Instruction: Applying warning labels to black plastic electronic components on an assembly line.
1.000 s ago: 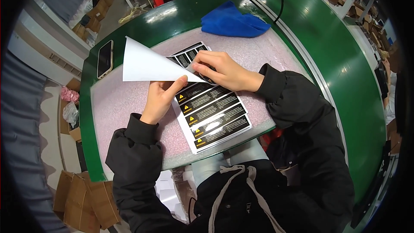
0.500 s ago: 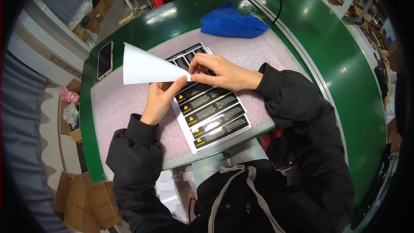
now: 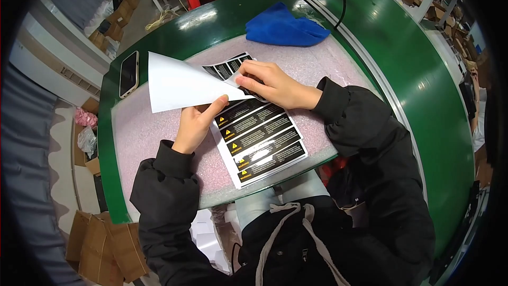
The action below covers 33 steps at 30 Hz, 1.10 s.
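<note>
Green table (image 3: 402, 63) is carrying a pink foam mat (image 3: 159, 148); a label sheet (image 3: 254, 132) with black rectangular stickers is lying on it. Left hand (image 3: 193, 127) is pinching the folded-back white flap (image 3: 180, 82); right hand (image 3: 270, 82) fingertips are pressing a sticker. Blue cloth (image 3: 286, 26), phone (image 3: 128, 73) are sitting behind.

Green worktable (image 3: 174, 32) carrying a pink foam mat (image 3: 159, 132); on the mat, a sheet of black warning labels (image 3: 262, 140) near the front edge; a blue cloth (image 3: 286, 26) at the mat's far edge; a phone (image 3: 128, 73) on bare green at left
</note>
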Motion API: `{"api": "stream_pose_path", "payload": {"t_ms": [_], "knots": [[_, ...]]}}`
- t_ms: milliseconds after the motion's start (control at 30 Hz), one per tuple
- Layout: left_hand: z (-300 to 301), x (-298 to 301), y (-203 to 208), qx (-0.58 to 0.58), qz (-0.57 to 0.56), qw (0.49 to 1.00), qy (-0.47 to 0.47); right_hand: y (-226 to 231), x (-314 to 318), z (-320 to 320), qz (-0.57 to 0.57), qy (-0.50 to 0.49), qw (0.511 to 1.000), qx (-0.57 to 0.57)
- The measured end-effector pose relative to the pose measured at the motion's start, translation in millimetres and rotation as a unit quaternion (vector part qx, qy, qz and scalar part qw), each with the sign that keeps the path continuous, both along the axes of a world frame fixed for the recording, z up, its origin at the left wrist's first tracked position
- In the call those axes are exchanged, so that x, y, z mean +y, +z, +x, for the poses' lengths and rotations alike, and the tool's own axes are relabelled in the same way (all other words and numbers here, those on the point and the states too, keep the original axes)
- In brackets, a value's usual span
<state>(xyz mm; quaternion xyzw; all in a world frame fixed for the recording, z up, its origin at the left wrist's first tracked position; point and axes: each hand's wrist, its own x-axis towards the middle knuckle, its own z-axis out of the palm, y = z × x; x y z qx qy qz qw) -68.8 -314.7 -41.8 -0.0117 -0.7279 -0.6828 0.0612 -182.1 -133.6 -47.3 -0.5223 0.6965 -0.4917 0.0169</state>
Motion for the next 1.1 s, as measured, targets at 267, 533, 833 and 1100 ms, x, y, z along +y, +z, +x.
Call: {"api": "stream_pose_path", "payload": {"t_ms": [267,533,833,1100], "knots": [[0.3,0.2,0.1,0.006,0.004,1.0,0.004,2.8,0.7,2.0,-0.015,0.024,0.999,-0.029],[1.3,-1.5,0.0,0.007,-0.008,1.0,0.008,7.2,4.0,3.9,0.006,0.021,0.999,-0.041],[0.0,-2.5,-1.6,0.01,0.005,1.0,0.01,5.8,4.2,3.7,-0.021,0.038,0.993,-0.107],[-1.9,-2.5,-0.9,0.002,0.035,0.999,0.004,8.7,4.8,3.6,-0.02,0.071,0.99,-0.122]]}}
